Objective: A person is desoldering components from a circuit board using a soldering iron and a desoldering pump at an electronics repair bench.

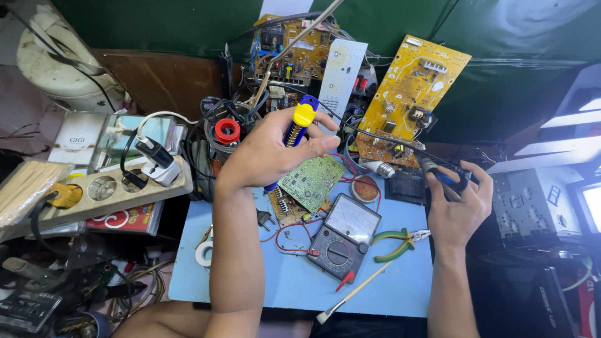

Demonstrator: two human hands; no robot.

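Centrally, left hand (275,147) gripping desoldering pump (297,125), right hand (460,200) gripping soldering iron (438,174)

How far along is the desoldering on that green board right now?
Set up: the green circuit board leans on the blue table, with the multimeter beside it. In hand: the left hand holds a desoldering pump over the board, and the right hand holds a soldering iron off to the side. Whether any joint is cleared can't be seen.
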